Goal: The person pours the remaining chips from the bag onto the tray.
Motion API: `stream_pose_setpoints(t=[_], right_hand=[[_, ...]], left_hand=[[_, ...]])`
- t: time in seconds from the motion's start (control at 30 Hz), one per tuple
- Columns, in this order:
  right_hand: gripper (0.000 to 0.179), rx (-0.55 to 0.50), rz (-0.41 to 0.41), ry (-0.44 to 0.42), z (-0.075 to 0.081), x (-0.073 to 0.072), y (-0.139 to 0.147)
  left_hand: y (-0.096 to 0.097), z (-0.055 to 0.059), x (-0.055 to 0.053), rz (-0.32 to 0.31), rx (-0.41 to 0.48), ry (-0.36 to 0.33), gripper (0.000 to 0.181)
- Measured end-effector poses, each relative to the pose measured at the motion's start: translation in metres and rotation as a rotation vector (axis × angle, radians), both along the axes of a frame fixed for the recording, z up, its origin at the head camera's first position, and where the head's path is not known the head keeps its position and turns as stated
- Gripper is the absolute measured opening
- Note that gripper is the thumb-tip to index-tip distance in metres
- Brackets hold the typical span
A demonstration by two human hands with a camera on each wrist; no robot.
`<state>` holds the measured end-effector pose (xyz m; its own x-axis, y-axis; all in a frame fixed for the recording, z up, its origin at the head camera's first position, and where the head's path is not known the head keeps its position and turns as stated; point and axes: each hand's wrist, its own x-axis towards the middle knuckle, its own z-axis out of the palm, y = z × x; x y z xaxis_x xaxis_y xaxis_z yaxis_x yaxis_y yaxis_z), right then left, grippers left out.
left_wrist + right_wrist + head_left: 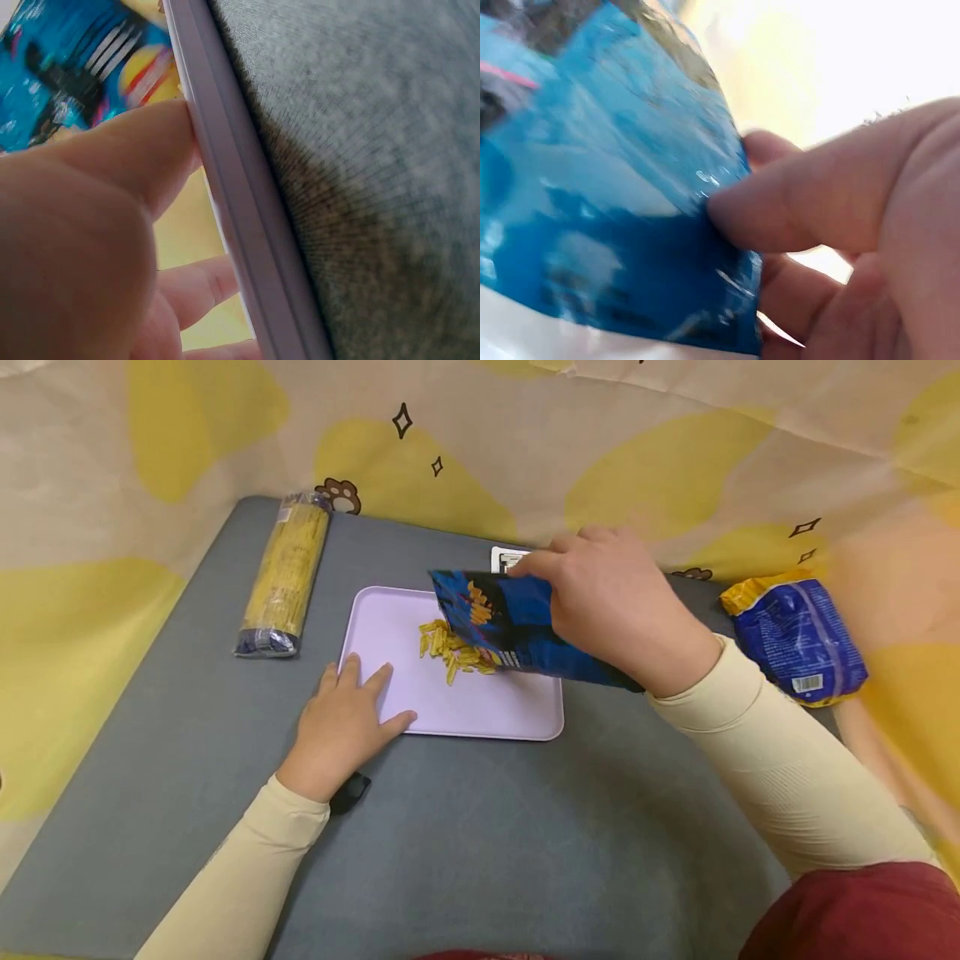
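Blue bag point(525, 622) hangs tilted above the lilac tray point(487, 712) in the head view, its lower end at a small heap of yellow pieces point(450, 652), while the right hand point(615, 602) pinches its upper edge and the left hand point(341, 727) lies spread over the tray's near left corner. From the left wrist, the thumb touches the tray's rim, with other fingers apart. From the right wrist, thumb and fingers pinch the bag's glossy edge.
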<state>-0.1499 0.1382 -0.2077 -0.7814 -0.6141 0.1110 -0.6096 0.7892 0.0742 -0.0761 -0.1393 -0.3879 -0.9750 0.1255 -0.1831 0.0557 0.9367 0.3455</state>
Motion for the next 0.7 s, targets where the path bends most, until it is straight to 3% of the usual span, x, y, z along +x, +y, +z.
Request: stream_pose_setpoints(t=[0.1, 0.27, 0.43, 0.6, 0.7], right_hand=[[0.054, 0.011, -0.026, -0.065, 0.000, 0.000, 0.001], [0.054, -0.002, -0.039, -0.006, 0.004, 0.002, 0.004], [0.056, 0.055, -0.041, -0.079, 0.003, 0.003, 0.003], [0.056, 0.033, -0.053, -0.012, 0.010, 0.006, 0.004], [0.054, 0.094, -0.032, -0.055, 0.005, 0.006, 0.001]], left_hand=[[0.000, 0.000, 0.000, 0.004, 0.000, -0.013, 0.081], [0.001, -0.001, -0.001, 0.004, 0.001, -0.012, 0.081], [0.002, -0.002, 0.000, 0.004, 0.003, -0.023, 0.081], [0.003, -0.004, -0.001, 0.006, 0.014, -0.010, 0.081], [0.003, -0.004, 0.000, 0.004, 0.015, -0.004, 0.080]])
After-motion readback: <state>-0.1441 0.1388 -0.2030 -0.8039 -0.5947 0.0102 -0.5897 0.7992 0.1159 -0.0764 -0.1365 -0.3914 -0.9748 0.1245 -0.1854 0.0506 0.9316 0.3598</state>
